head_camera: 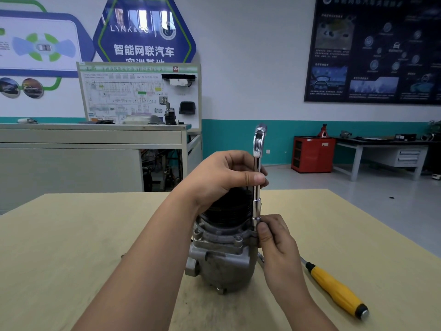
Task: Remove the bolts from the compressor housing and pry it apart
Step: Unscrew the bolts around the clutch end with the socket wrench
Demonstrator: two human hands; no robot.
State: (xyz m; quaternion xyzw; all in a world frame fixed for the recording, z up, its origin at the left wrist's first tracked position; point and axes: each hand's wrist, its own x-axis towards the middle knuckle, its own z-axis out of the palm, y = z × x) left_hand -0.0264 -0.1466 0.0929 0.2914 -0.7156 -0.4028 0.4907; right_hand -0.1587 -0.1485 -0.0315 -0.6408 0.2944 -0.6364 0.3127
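Note:
A grey cast-metal compressor (222, 259) stands upright on the wooden table (71, 235), black pulley end up. Bolt heads (238, 239) show on its flange. A chrome ratchet with extension and socket (257, 177) stands vertical at the flange's right edge. My left hand (222, 177) pinches the extension shaft between thumb and fingers, above the pulley. My right hand (274, 237) pinches the socket at its lower end, right against the flange. The bolt under the socket is hidden.
A yellow-handled screwdriver (336, 289) lies on the table right of the compressor. Behind the table stand a grey cabinet bench (90, 149) with a training board, a red tool cabinet (312, 154) and a workbench (386, 149) at the far right.

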